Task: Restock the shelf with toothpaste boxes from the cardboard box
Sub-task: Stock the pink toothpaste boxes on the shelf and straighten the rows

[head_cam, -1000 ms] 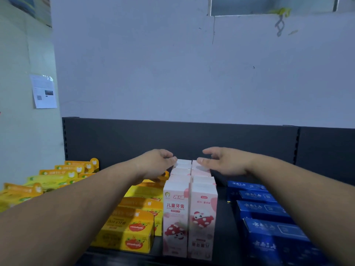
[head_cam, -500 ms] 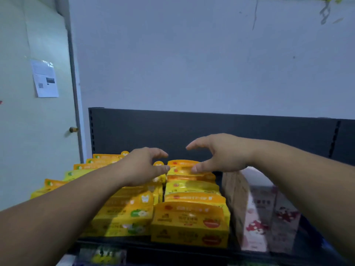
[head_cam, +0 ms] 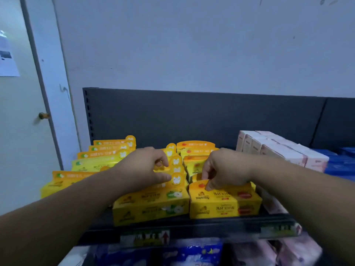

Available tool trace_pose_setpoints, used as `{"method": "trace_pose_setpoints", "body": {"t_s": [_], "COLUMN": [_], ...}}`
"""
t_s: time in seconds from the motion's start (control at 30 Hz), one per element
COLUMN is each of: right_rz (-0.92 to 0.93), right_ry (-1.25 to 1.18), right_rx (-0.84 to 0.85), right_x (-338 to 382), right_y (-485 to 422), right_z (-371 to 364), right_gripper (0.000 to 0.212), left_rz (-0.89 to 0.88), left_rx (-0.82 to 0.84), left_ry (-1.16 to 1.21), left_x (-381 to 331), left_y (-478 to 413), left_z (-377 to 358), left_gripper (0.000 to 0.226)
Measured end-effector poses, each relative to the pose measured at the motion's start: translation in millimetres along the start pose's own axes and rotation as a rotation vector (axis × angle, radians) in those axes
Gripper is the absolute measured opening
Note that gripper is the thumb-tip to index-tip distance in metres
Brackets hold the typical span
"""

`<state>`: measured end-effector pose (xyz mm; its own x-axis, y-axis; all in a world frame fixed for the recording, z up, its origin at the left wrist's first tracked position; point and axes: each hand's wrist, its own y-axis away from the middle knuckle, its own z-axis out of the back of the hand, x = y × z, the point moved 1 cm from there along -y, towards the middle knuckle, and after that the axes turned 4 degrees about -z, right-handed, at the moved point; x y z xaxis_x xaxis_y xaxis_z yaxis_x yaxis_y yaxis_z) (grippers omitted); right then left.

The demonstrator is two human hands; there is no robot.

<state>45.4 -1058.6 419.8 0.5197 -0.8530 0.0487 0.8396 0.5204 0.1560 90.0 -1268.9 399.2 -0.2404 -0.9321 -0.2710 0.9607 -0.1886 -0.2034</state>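
Rows of yellow toothpaste boxes (head_cam: 151,206) fill the left half of the dark shelf (head_cam: 192,228). My left hand (head_cam: 143,169) reaches over the middle row, and its curled fingers and thumb pinch the round tab of a yellow box (head_cam: 175,179) behind the front one. My right hand (head_cam: 225,170) lies on the row to the right, fingers curled over the orange top flap of the front yellow box (head_cam: 224,205). The cardboard box is out of view.
Pink-white boxes (head_cam: 280,150) stand in rows right of the yellow ones, with blue boxes (head_cam: 342,166) beyond them. The shelf's dark back panel (head_cam: 192,116) rises behind. A door with a knob (head_cam: 43,115) is at the left. Blurred packs (head_cam: 192,254) fill the lower shelf.
The view has swung left from the pink boxes to the yellow ones. Both hands came down from hovering open and now take hold of yellow boxes.
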Motion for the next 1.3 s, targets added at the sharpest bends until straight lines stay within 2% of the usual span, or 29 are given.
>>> {"method": "trace_pose_setpoints", "body": {"t_s": [0.1, 0.33, 0.53, 0.63, 0.73, 0.9, 1.3], "right_rz": [-0.018, -0.043, -0.077, -0.074, -0.086, -0.106, -0.073], "right_ry": [0.004, -0.008, -0.025, -0.129, -0.104, 0.083, 0.037], "right_rx": [-0.026, 0.073, 0.129, -0.019, -0.180, -0.102, -0.066], "right_x": [5, 8, 6, 4, 0, -2, -2], "right_y": [2, 8, 13, 10, 3, -7, -1], "right_z": [-2, 4, 9, 15, 16, 6, 11], "right_gripper": [0.015, 0.006, 0.015, 0.019, 0.008, 0.017, 0.013], "left_rz": [-0.059, -0.086, -0.069, -0.051, -0.047, -0.018, -0.051], "left_rx": [0.044, 0.094, 0.104, 0.017, 0.005, 0.114, 0.155], "left_ry": [-0.016, 0.109, 0.166, 0.155, -0.004, -0.134, -0.073], "left_x": [0, -5, -8, -6, -4, -4, -10], "left_y": [5, 6, 8, 4, -6, -19, -16], "left_z": [-4, -9, -8, 0, 6, 1, -2], "left_gripper": [0.004, 0.011, 0.014, 0.018, 0.016, 0.016, 0.013]}}
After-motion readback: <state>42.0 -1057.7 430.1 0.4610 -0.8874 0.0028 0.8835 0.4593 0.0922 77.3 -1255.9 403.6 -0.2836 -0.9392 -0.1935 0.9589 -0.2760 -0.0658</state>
